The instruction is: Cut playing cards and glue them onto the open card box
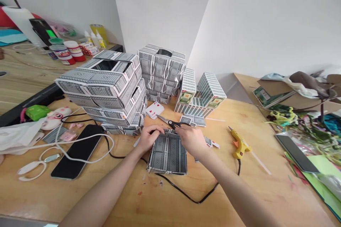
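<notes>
Hands (150, 138): two, holding one box (167, 154).

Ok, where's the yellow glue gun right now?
In the head view, the glue gun lies on the table, to the right of the right hand and the open card tray.

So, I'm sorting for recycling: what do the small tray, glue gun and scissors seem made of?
Tray: probably smooth-coated card, with printed playing-card backs showing. Glue gun: likely smooth plastic, given its moulded yellow body. Scissors: grey metallic-looking blades, probably steel; dark handles, perhaps plastic, finish unclear.
</notes>
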The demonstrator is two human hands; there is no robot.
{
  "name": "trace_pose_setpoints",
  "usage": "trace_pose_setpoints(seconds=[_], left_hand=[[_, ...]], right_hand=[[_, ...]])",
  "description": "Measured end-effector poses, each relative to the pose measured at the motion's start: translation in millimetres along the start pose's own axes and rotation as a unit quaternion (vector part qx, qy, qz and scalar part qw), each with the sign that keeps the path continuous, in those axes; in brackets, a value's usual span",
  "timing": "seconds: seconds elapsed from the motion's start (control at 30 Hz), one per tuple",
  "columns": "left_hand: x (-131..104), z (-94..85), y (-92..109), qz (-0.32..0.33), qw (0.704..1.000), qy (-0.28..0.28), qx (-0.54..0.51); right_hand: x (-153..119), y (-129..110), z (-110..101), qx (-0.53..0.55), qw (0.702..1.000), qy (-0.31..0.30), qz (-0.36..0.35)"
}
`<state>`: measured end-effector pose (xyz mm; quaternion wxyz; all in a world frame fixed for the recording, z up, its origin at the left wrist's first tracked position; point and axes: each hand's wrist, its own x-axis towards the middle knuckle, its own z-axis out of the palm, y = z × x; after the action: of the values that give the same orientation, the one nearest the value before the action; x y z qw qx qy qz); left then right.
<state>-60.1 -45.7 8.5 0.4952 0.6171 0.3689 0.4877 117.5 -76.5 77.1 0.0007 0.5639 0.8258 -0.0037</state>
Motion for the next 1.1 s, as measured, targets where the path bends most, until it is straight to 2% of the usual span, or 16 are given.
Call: trace_pose_setpoints(seconds=[0.4,0.57,0.73,1.1], left_hand=[[-1.0,0.8,0.4,-0.001,1.0,0.004,0.002],[-1.5,-0.4,1.7,0.002,1.0,0.0,-0.002],[-0.9,-1.4,0.2,0.006,1.0,-0.008,-0.005],[1.1,-2.6,-3.4,0.016,0.999,-0.024,-0.014]], right_hand=[[-1.1,-5.1,2.6,-0.026,0.999,-0.026,0.01],[-1.9,-7.0,4.1,-0.039,0.999,-0.018,0.01],[-4.2,-6.0,-3.5,-0.027,0.999,0.001,0.019],[1.1,-4.7,-16.1,-0.038,0.999,-0.025,-0.011]])
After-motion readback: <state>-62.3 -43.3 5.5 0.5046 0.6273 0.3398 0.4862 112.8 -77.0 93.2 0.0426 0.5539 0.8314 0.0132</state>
